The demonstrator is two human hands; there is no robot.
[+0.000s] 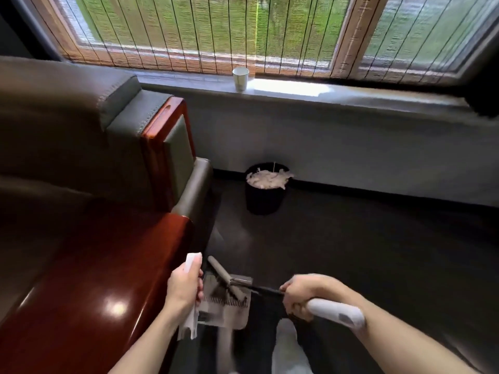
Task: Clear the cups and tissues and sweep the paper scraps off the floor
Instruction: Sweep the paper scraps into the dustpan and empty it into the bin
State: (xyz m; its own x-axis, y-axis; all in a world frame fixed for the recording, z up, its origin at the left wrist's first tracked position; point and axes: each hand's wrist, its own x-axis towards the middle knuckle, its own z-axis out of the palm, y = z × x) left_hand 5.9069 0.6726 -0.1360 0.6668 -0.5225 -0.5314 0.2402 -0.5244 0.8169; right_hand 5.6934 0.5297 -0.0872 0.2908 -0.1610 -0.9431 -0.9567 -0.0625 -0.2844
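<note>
My left hand [183,288] is closed around the white handle [193,261] of a grey dustpan [225,306], held low over the dark floor. My right hand [299,295] grips a broom's white handle [337,314], and the broom's grey head [225,279] lies across the dustpan. A white paper cup [240,78] stands upright on the window sill [351,97]. A black waste bin [266,188] against the wall is heaped with white paper scraps [267,179].
A dark sofa [67,125] with a red-brown wooden armrest [108,279] fills the left side. Bamboo blinds [189,31] cover the window. Dark floor [364,238] stretches to the right of the bin.
</note>
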